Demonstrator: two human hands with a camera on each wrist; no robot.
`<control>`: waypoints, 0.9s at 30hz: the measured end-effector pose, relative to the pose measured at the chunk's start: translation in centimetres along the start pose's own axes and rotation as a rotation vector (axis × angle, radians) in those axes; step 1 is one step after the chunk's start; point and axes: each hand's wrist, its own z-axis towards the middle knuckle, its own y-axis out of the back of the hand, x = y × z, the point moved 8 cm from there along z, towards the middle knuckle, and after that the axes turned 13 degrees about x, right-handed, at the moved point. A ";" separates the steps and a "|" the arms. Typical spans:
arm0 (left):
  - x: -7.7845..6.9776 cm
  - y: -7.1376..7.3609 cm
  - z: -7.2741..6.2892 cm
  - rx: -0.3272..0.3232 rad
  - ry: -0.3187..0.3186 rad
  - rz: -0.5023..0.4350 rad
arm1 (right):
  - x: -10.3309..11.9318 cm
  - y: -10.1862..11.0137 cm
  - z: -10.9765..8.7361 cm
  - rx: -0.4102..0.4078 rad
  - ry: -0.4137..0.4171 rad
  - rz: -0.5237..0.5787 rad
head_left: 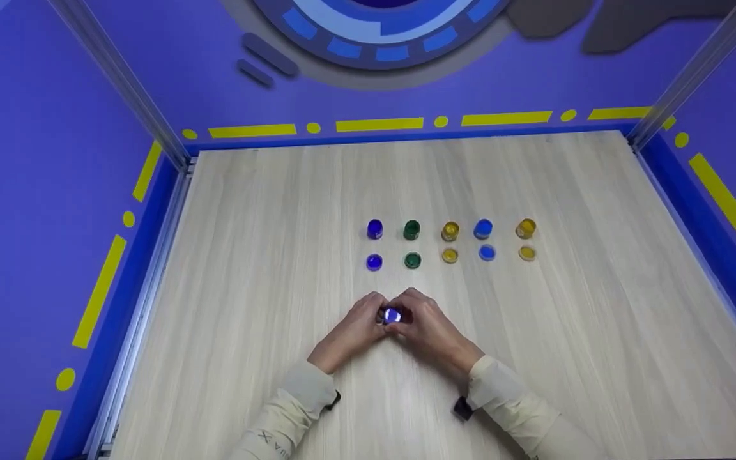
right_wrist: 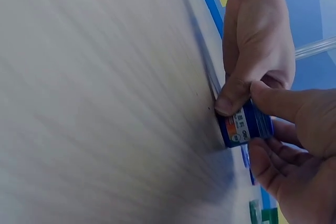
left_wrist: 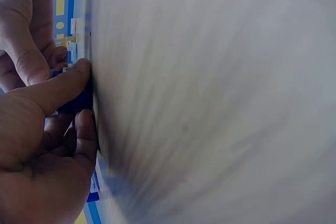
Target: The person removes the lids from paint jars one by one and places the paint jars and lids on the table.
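A small dark-blue paint jar (head_left: 392, 315) with a white and orange label (right_wrist: 240, 124) stands between both hands near the middle of the table. My left hand (head_left: 356, 324) holds its body low down, thumb on the label side in the right wrist view. With thumb and fingers, my right hand (head_left: 429, 321) grips the jar's ridged blue lid (right_wrist: 260, 124) from the other side. The lid is on the jar. In the left wrist view, the fingers hide much of the jar (left_wrist: 79, 102).
Beyond the hands, a row of uncapped paint jars runs to the right: violet (head_left: 375, 229), green (head_left: 412, 230), yellow (head_left: 450, 231), blue (head_left: 483, 229) and ochre (head_left: 526, 229). A matching lid lies before each, such as the green lid (head_left: 413, 260). Purple walls (head_left: 151, 76) enclose the wooden table (head_left: 266, 223).
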 end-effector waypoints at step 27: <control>0.2 -0.1 -0.2 0.030 0.026 -0.040 | -0.7 0.8 0.4 0.194 0.217 0.008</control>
